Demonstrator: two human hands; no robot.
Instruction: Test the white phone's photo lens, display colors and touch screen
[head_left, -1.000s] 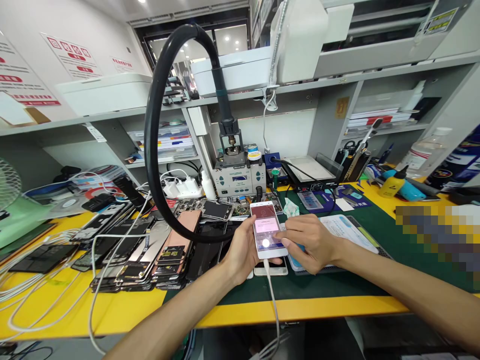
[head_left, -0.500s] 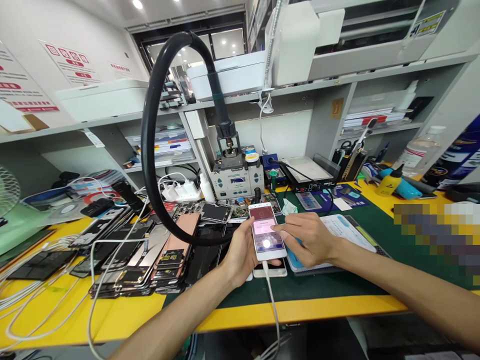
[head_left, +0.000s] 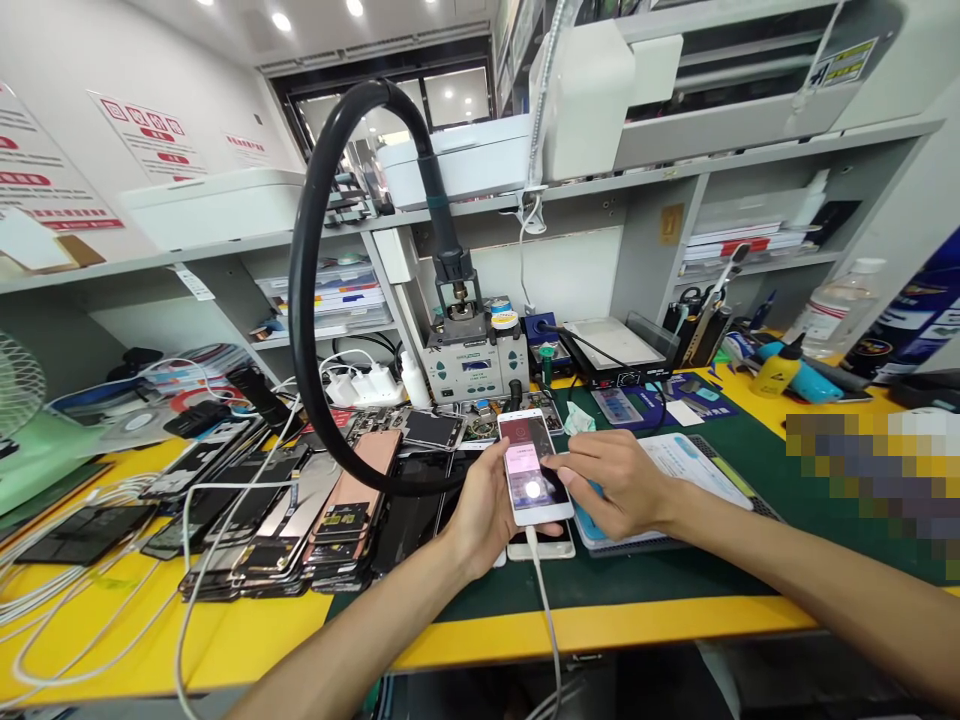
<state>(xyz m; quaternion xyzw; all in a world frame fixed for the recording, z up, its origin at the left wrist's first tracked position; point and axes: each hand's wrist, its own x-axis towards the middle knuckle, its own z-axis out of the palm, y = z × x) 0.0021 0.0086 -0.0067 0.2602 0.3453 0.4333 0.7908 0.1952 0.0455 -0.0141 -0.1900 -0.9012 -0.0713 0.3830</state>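
Observation:
A white smartphone [head_left: 534, 468] with a lit, pinkish screen rests in my left hand [head_left: 480, 500], thumb on its left edge and fingertips showing past its lower right side. A white charging cable [head_left: 546, 600] is plugged into its bottom end. My right hand [head_left: 616, 478] reaches in from the right, holding nothing. Its index finger is stretched to the screen's right part, seemingly touching it, with the thumb apart and the other fingers bent. Beneath the held phone, another light-coloured phone [head_left: 551, 548] lies on the dark green mat [head_left: 637, 582], partly hidden.
Stacked phone parts [head_left: 349, 520] cover the left of the yellow table [head_left: 97, 640]. A thick black hose [head_left: 300, 270] arches from a grey hot-air station [head_left: 474, 372]. A white sheet [head_left: 694, 465] lies right; beyond stand a yellow bottle [head_left: 778, 368] and a clear bottle [head_left: 844, 305].
The phone's display differs: the pink panel has shrunk or darkened on its right side. My right index finger has shifted slightly down the screen. The left hand's hold is unchanged.

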